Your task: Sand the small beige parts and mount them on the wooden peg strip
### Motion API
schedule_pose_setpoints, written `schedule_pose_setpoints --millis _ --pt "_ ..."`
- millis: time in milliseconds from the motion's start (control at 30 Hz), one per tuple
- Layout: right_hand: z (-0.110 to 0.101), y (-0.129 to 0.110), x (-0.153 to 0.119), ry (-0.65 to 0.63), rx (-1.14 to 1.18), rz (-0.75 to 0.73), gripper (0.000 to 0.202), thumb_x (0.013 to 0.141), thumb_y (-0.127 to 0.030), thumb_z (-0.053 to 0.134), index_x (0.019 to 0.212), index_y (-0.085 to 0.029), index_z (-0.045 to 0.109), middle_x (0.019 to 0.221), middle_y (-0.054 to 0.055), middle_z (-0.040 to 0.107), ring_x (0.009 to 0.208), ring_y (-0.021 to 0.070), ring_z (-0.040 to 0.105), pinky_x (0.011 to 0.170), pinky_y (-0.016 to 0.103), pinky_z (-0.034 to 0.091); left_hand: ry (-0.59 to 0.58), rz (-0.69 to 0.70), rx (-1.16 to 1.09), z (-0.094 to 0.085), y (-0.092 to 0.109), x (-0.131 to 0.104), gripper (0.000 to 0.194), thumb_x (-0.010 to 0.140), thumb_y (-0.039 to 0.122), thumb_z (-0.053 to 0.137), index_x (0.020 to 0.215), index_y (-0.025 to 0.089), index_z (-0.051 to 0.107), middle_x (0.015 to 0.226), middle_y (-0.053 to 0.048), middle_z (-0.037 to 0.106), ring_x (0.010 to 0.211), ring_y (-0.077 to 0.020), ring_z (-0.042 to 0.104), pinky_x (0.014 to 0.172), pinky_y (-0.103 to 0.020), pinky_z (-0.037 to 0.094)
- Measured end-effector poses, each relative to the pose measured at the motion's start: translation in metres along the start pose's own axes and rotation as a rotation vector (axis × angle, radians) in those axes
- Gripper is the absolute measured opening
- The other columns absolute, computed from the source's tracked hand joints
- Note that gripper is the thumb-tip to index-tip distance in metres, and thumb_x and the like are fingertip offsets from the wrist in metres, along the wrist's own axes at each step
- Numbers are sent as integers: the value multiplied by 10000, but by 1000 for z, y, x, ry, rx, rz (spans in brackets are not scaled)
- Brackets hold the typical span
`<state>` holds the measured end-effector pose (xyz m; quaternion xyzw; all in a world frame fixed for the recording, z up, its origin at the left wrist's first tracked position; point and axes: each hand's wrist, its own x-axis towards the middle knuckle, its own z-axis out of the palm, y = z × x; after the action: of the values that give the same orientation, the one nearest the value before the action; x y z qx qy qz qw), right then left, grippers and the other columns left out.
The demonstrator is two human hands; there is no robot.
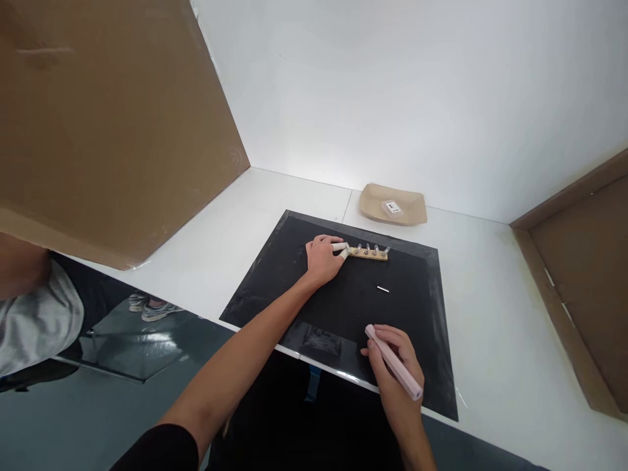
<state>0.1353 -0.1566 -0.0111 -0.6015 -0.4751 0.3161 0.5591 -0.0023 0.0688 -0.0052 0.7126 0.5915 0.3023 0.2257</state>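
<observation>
On the black mat lies a small pale wooden strip (371,255) with several clear upright hooks and dark screw-like spots along it. My left hand (324,257) wears white covers on its thumb and a finger, and these pinch the left end of the strip. Nearer the front edge, my right hand (400,366) is wrapped around a pale pink pen-shaped tool (396,364), tilted with one end up and left. A short silver rod (383,288), like a screwdriver bit, rests on the mat between the two hands. What the left fingertips press on is partly hidden.
The black mat (338,307) covers part of the white table (216,261). Behind it stands a tan paper tray (370,196) holding a small clear labelled packet (392,208). Cardboard panels (122,131) rise at left and right. Another person's grey clothing (44,320) shows at far left.
</observation>
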Motion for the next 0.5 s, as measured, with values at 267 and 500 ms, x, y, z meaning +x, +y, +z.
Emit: schedule_pose_setpoints --millis 267,500 --pt "-13 -16 32 -162 146 93 131 914 -340 754 1012 -255 737 1181 74 657 876 192 748 763 299 684 -46 95 3 -6 -5 -1 201 832 150 727 1006 235 783 1226 -32 765 1249 -276 580 1079 -490 381" --pt "-29 -26 94 -131 -76 -129 129 914 -305 751 1030 -255 726 1221 69 675 973 198 734 855 336 671 1 187 29 -2 -10 -5 178 838 144 723 983 229 782 1222 -49 752 1221 -294 584 1021 -511 418"
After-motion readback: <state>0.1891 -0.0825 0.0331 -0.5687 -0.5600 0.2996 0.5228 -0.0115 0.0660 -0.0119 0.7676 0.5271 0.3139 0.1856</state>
